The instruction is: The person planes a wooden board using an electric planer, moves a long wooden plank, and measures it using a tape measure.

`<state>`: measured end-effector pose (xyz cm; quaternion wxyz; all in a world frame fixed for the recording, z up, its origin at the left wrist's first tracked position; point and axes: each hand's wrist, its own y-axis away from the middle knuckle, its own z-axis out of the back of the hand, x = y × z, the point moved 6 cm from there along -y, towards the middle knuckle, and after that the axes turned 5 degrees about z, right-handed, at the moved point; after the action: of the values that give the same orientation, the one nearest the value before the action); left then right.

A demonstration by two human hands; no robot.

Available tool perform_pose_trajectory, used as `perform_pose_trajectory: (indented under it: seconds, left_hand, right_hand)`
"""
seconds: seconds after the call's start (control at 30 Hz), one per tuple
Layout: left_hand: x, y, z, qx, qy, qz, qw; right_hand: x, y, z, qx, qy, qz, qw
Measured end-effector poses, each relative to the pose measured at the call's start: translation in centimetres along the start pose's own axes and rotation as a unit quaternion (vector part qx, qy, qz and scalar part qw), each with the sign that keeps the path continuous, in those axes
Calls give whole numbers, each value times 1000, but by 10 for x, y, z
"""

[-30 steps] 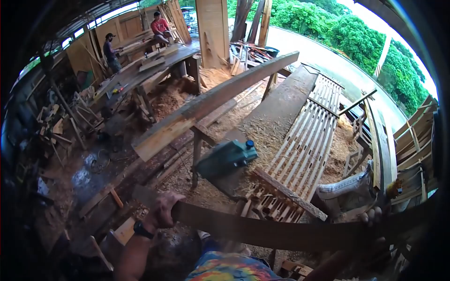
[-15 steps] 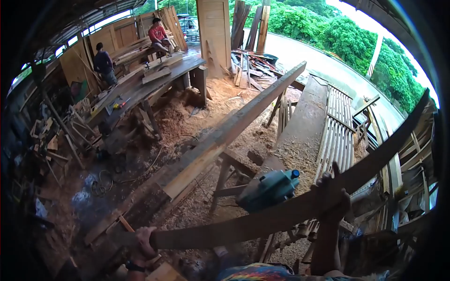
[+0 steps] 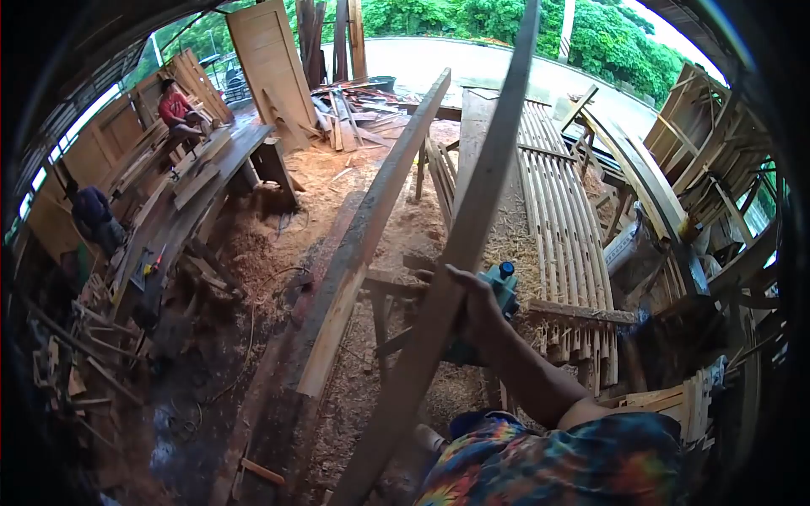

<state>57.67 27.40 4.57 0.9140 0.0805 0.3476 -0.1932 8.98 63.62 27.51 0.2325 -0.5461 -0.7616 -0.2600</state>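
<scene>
A long dark wooden plank (image 3: 468,223) rises steeply from the bottom of the view to the top edge. My right hand (image 3: 472,295) is wrapped round its middle, with the forearm reaching in from the lower right. My left hand is not visible, and the plank's lower end runs out of view at the bottom. Partly hidden behind my right hand and the plank is a green power tool (image 3: 501,285) with a blue knob. To the left, a thick beam (image 3: 371,232) slants across a wooden stand.
Slatted wooden pieces (image 3: 561,202) lie right of the plank. Two people, one in a red top (image 3: 175,108) and one in a dark top (image 3: 94,211), are by a long workbench (image 3: 181,207) at the left. Wood scraps and shavings cover the floor.
The plank has swung from lying across the view to pointing steeply away. My right hand moved left with it, my left hand left the view, and the view turned right.
</scene>
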Motion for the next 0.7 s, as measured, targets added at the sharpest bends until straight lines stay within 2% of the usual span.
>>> perform_pose_trajectory:
  seconds: [0.07, 0.1, 0.13, 0.2, 0.53, 0.63, 0.7]
  left_hand:
    - [4, 13, -6, -83, 62, -182, 978]
    - [1, 19, -6, -124, 94, -271, 950]
    - [14, 12, -9, -130, -13, -181, 975]
    - [-5, 3, -12, -88, -64, -139, 984]
    - [-112, -17, -3, 30, -108, -203, 973]
    - [-136, -25, 1, 64, -121, -213, 967]
    - [-150, -29, 2, 83, -129, -214, 965]
  right_hand:
    - [-19, -10, -2, -37, 9, -40, 998]
    - [-28, -16, -3, -53, 14, -58, 997]
    - [-41, -26, 3, -70, 0, -59, 996]
    - [-71, -48, 19, -103, -12, -59, 993]
    - [-165, -87, 53, -119, 8, -166, 979]
    - [-168, -96, 41, -146, 20, -199, 969]
    - [-163, -112, 30, -131, 4, -182, 975]
